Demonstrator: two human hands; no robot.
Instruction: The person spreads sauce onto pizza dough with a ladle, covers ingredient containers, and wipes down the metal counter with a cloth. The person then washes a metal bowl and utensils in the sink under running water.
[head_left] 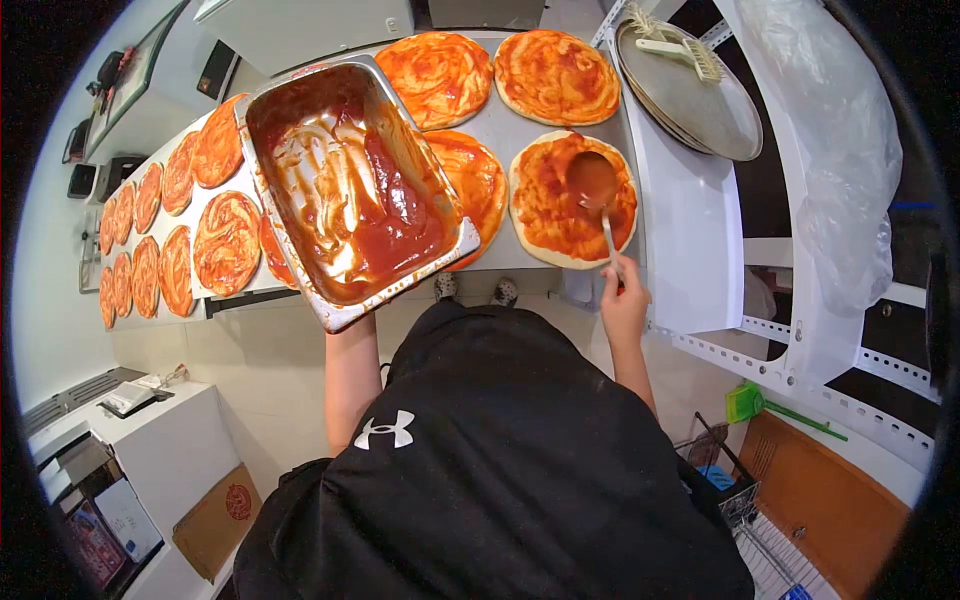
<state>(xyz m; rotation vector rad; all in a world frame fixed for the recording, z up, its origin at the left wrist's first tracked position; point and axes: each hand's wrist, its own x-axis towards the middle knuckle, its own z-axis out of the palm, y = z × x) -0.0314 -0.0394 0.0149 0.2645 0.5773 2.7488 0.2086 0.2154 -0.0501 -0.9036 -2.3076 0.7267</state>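
Observation:
My right hand [625, 293] is closed round the handle of a ladle [593, 182]. The ladle's bowl rests on the sauce of a round pizza base [545, 225] at the table's right end, whose rim shows pale dough. A deep metal pan [462, 240], tilted and smeared with red sauce [385, 230], is held up over the table on my left side. My left forearm reaches beneath this pan, which hides my left hand and its fingers. Part of another sauced base [470, 190] shows between the pan and the ladled one.
Several sauced bases [228, 243] line the long table [500, 243] to the left, with two more [556, 77] behind. On the right, round metal trays [690, 110] with a brush [680, 50] on top stand by a white rack [800, 250] and plastic wrap [840, 130].

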